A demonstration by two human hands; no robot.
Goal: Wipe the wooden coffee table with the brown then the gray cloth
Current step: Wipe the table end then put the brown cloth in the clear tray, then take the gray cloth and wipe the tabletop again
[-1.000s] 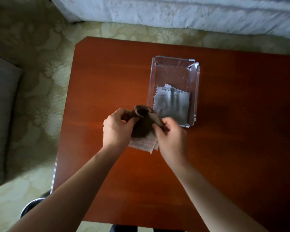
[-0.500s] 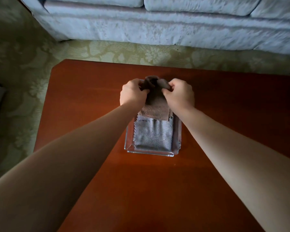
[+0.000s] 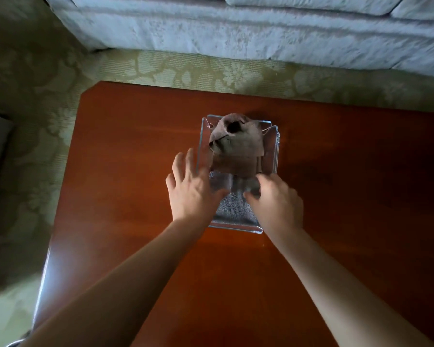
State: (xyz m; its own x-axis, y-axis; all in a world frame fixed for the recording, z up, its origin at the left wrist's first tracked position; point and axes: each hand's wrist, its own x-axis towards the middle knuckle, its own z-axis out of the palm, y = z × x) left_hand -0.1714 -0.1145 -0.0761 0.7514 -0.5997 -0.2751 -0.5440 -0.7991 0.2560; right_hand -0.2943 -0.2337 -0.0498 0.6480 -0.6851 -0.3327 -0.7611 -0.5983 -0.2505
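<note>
Head view suggests your brown wipe is done: crumpled brown cloth [image 3: 238, 146] lies in the clear plastic tray [image 3: 277, 151], left hand [image 3: 191, 189] fingers spread, right hand [image 3: 278, 206] curling over the flat gray cloth [image 3: 233, 209], grip unclear.

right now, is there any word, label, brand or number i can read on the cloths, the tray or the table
None: no text can be read in this view.
The brown cloth, gray cloth, clear tray and wooden coffee table show no label or print; the carpet has only a floral pattern.
</note>
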